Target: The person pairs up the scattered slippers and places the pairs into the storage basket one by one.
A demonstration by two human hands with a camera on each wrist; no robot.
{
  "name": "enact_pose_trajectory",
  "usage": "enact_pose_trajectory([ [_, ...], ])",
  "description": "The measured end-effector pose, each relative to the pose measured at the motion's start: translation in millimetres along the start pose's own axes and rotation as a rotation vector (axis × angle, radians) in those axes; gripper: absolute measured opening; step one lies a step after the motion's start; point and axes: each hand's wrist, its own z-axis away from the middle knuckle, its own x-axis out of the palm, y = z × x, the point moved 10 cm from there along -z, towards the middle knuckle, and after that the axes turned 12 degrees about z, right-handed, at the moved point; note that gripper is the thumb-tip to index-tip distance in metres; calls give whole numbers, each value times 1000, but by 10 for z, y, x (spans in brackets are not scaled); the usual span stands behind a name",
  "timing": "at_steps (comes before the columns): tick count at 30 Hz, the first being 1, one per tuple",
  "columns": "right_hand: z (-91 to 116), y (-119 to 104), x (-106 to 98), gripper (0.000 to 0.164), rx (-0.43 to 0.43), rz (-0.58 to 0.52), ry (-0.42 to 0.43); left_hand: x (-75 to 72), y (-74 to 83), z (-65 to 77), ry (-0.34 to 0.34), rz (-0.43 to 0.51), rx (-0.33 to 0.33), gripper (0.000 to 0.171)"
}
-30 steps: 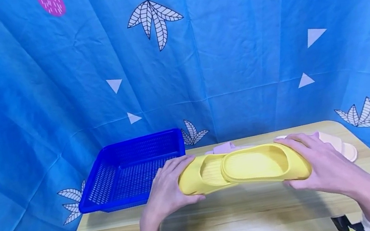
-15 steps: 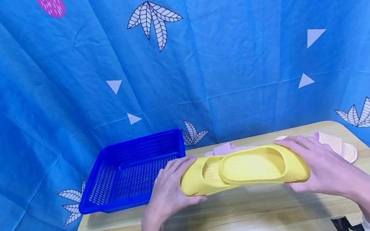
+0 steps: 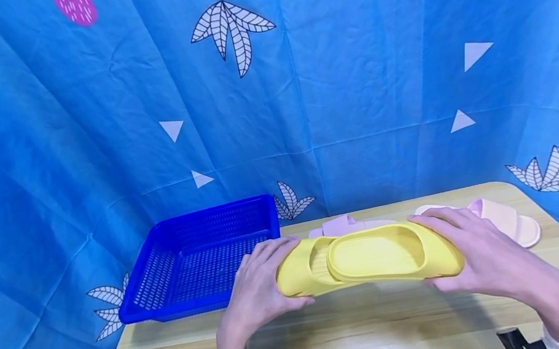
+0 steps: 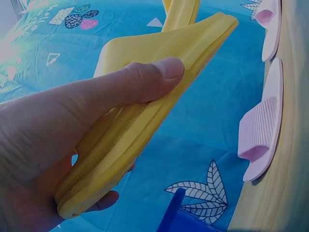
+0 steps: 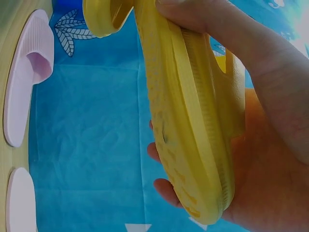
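Note:
Two yellow slippers are up above the table, toes pointing outward and heels overlapping in the head view. My left hand [image 3: 259, 284] grips the left slipper [image 3: 296, 271] by its toe, thumb on the near side and fingers over the far side. The toe of the right slipper [image 3: 375, 254] is held the same way by my right hand [image 3: 478, 248]; its heel lies in front of the left one's opening. The left wrist view shows my thumb pressed on the left slipper [image 4: 145, 116]. In the right wrist view, a patterned sole shows on the right slipper [image 5: 178, 121].
A blue perforated basket [image 3: 202, 275] stands at the table's back left. Behind the yellow pair lies a lilac slipper [image 3: 341, 226], partly hidden. A pale pink slipper [image 3: 506, 218] rests at the right on the wooden table [image 3: 366, 346]. A blue patterned curtain [image 3: 349, 62] hangs behind.
Both hands have drawn slightly closer together, so the two yellow slippers overlap more. The basket and the slippers on the table have stayed put.

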Motion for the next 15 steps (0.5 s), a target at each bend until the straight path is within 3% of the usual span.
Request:
enact_pose_trajectory([
  [15,33,-45,-8,100,-31,-29,16,51,33,13,-27,-23,14,102],
])
